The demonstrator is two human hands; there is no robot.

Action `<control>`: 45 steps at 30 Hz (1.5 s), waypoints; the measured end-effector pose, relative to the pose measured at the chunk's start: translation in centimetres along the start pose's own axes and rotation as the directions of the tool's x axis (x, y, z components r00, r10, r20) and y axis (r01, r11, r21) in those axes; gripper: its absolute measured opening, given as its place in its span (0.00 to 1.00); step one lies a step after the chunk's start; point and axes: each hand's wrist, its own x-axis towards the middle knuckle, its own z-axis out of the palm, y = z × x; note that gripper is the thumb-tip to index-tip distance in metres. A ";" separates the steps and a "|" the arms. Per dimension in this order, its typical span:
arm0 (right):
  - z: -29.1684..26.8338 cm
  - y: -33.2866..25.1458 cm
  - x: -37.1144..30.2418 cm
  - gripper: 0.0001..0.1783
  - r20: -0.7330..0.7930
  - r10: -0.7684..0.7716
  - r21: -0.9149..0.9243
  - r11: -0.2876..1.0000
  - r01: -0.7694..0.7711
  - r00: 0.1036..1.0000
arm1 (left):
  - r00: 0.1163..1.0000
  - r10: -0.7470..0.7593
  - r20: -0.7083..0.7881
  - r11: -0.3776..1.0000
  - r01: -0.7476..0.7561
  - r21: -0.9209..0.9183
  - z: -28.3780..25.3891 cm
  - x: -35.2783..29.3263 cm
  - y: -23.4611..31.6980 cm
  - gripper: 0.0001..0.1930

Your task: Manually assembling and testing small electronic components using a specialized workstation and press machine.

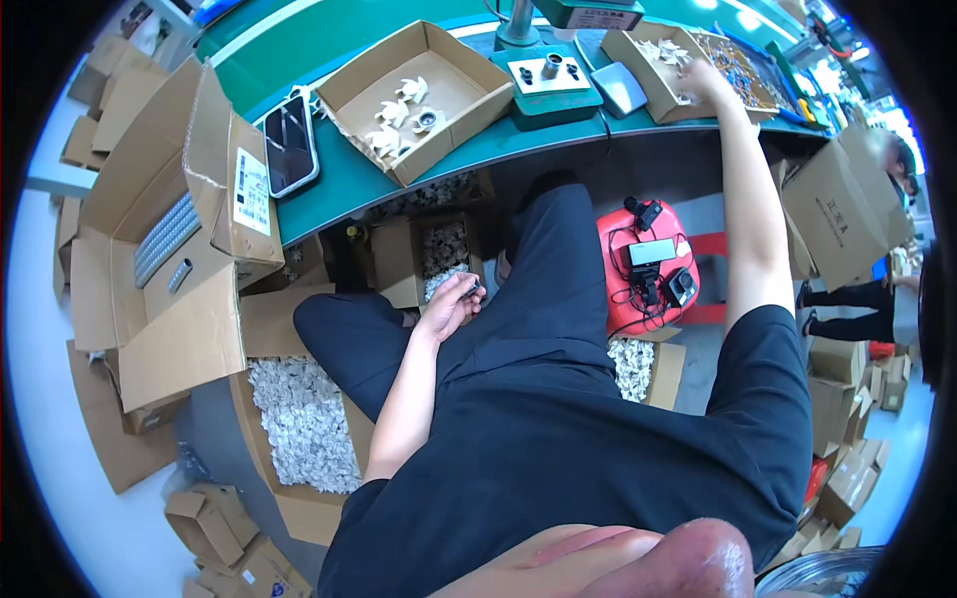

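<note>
My left hand rests above my lap with its fingers closed on a small dark cylindrical piece; the grip hides most of it. My right arm is stretched out to the far right of the bench, and my right hand is over a shallow cardboard tray. White bladed impellers lie in that tray next to my fingers. The fingertips are too small and smeared to show a hold. Several more white impellers lie in the open cardboard tray at the left.
On the green bench stand a press fixture and a phone. Wires lie at the right. A red stool holds small cameras and cables. Cartons of white parts and a tall open carton surround my legs. A person carries a box.
</note>
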 end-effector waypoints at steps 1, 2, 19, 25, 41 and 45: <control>0.6 -0.3 0.3 0.19 0.174 0.057 0.032 0.998 -0.063 0.983 | 1.000 0.009 -0.009 1.000 -0.009 0.004 -0.3 0.1 0.0 0.09; 0.8 -0.4 0.7 0.18 0.346 0.106 0.048 0.990 -0.130 0.932 | 1.000 0.017 -0.017 1.000 -0.017 0.006 -0.5 0.1 -0.1 0.09; -2.2 -6.1 -1.5 0.21 -0.188 0.239 0.603 0.793 -0.080 0.953 | 0.995 -0.020 -0.098 0.992 0.032 0.121 -0.6 0.9 -0.1 0.08; -3.0 -20.1 -6.7 0.16 -0.448 0.133 0.727 0.630 0.273 0.884 | 0.995 -0.038 -0.089 0.991 0.049 0.123 -0.7 1.9 -0.1 0.10; -5.0 -23.5 -7.7 0.15 -0.575 -0.222 0.402 0.762 0.508 0.788 | 0.998 -0.018 -0.067 0.996 0.024 0.084 -0.3 1.5 0.6 0.09; -5.8 -23.0 -7.3 0.16 -0.536 -0.302 0.367 0.758 0.539 0.789 | 0.997 -0.032 -0.068 0.996 0.038 0.086 -0.2 1.7 0.7 0.08</control>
